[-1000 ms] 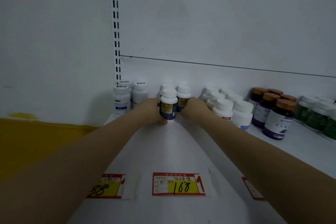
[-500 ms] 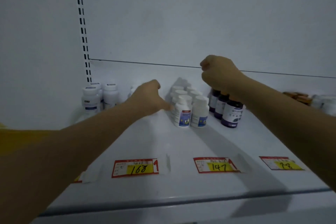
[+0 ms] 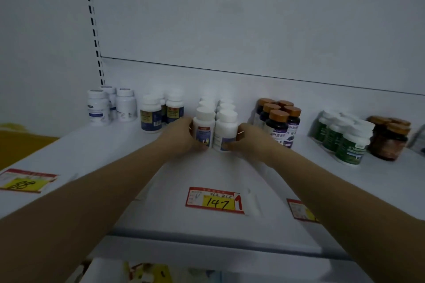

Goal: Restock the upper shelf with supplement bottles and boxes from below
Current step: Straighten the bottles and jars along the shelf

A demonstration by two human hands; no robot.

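Note:
Two rows of white supplement bottles (image 3: 215, 122) stand on the white upper shelf (image 3: 96, 151), above the price tag marked 147 (image 3: 215, 201). My left hand (image 3: 180, 136) grips the front left white bottle (image 3: 204, 127) from its left side. My right hand (image 3: 249, 139) grips the front right white bottle (image 3: 225, 130) from its right side, thumb across the lower front. Both front bottles stand upright, side by side and touching.
Blue-labelled bottles (image 3: 150, 115) and white bottles (image 3: 99, 107) stand to the left. Dark bottles with orange caps (image 3: 279, 124), green bottles (image 3: 350, 142) and brown jars (image 3: 388, 140) stand to the right. Boxes show faintly on the lower shelf (image 3: 147, 272).
Both hands left the blue-labelled bottles, lifted, and moved right. They now close round the front pair of white bottles above the 147 tag. My view shifted right.

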